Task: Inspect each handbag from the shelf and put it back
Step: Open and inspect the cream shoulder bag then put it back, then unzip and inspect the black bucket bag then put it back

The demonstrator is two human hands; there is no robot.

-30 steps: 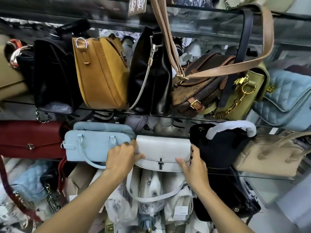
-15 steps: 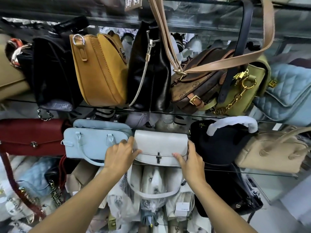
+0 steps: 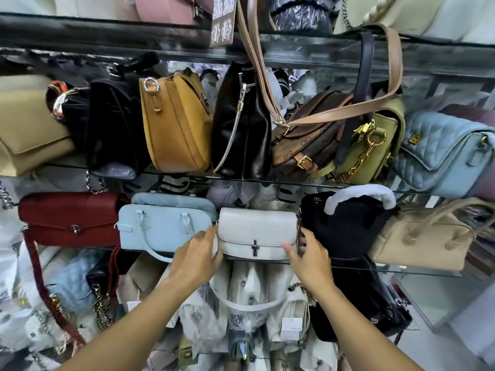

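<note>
The white handbag (image 3: 257,231) sits on the glass shelf (image 3: 401,269), squeezed between a light blue handbag (image 3: 160,226) and a black bag (image 3: 345,226). It lies long-ways, left to right, with its silver clasp (image 3: 255,247) facing the person. The left hand (image 3: 199,254) holds its left end. The right hand (image 3: 308,259) holds its right end, with the thumb on the front. The bag is right between the two hands, and each hand is just as near.

I think the bag has to slide straight in or out, because its neighbours sit tight on both sides. The fingers go behind the bag's ends, so I cannot see them well. The back of the bag is hidden too. Its white strap (image 3: 246,306) hangs below the shelf, partly lost among wrapped bags (image 3: 209,317).
</note>
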